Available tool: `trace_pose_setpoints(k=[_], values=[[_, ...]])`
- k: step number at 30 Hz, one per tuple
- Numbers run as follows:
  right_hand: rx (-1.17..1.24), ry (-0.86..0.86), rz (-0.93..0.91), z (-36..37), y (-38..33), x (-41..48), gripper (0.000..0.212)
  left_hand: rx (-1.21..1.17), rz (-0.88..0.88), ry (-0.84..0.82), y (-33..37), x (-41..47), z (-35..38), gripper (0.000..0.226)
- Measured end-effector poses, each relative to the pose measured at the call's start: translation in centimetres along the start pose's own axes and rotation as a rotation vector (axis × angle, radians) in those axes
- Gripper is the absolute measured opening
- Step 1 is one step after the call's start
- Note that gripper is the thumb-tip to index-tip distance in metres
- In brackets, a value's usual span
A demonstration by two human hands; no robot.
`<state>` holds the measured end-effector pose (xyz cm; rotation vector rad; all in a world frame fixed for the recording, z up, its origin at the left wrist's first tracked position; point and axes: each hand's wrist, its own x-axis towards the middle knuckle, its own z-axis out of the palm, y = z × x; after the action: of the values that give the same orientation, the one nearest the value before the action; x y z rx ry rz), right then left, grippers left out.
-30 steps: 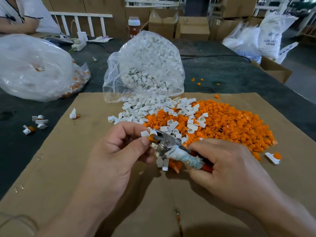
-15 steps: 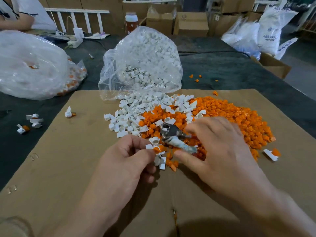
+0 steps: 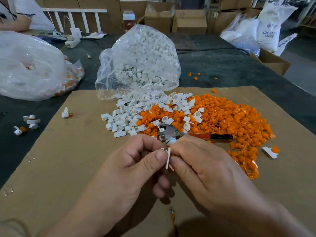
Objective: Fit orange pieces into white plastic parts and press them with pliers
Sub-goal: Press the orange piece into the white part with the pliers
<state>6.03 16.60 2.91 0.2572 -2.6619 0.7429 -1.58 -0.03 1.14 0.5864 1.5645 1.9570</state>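
Both hands meet low over the cardboard [image 3: 68, 168]. The left hand [image 3: 130, 171] pinches a white part [image 3: 168, 158] between thumb and forefinger, and the right hand [image 3: 205, 170] pinches an orange piece [image 3: 171, 167] at the part's lower end. The pliers [image 3: 171, 131] lie just behind the hands, on the near edge of the orange pile [image 3: 230, 117].

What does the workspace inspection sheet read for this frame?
Surface: cardboard on dark table.
Job's things: white parts and orange pieces heaped on cardboard; pliers lie on them.
Clutter: parts bag; second bag; stray parts at left.
Hands: left hand pinches a white part; right hand pinches an orange piece against it.
Cables: one cable across table.
Surroundings: boxes, sacks, another person's arm.
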Motion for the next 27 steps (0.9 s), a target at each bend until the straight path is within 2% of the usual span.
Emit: trace_pose_setpoints(k=[4, 6, 9, 11, 13, 14, 16, 19, 22, 24, 27], values=[[0.282, 0.011, 0.094, 0.2, -0.5, -0.53, 0.02, 0.176, 0.11, -0.031, 0.27, -0.23, -0.32, 0.029], [0.575, -0.052, 0.319, 0.28, -0.83, -0.48, 0.023, 0.318, 0.184, -0.026, 0.35, -0.45, -0.48, 0.04], [1.054, -0.217, 0.672, 0.41, -0.97, -0.23, 0.026, 0.532, 0.372, -0.023, 0.48, -0.59, -0.39, 0.034], [1.362, -0.331, 0.783, 0.29, -0.73, 0.03, 0.028, 0.686, 0.512, -0.025, 0.47, -0.54, -0.14, 0.028], [1.471, -0.375, 0.789, 0.22, -0.42, 0.14, 0.028, 0.744, 0.56, 0.002, 0.41, -0.59, 0.14, 0.023], [1.415, -0.363, 0.772, 0.21, -0.29, 0.11, 0.027, 0.716, 0.524, 0.028, 0.38, -0.63, 0.24, 0.022], [1.149, -0.283, 0.694, 0.2, -0.29, -0.07, 0.03, 0.575, 0.391, 0.045, 0.27, -0.67, 0.3, 0.022], [0.79, -0.13, 0.48, 0.12, -0.26, -0.48, 0.037, 0.423, 0.28, 0.033, 0.06, -0.69, 0.24, 0.033], [0.428, -0.007, 0.252, 0.16, -0.15, -0.63, 0.034, 0.308, 0.162, 0.033, 0.1, -0.64, 0.21, 0.036], [0.202, 0.022, 0.139, -0.07, -0.19, -0.62, 0.026, 0.199, 0.092, 0.044, 0.15, -0.42, 0.22, 0.028], [0.036, 0.019, 0.062, -0.42, -0.41, -0.64, 0.02, 0.004, 0.028, 0.041, 0.53, -0.09, 0.42, 0.021]])
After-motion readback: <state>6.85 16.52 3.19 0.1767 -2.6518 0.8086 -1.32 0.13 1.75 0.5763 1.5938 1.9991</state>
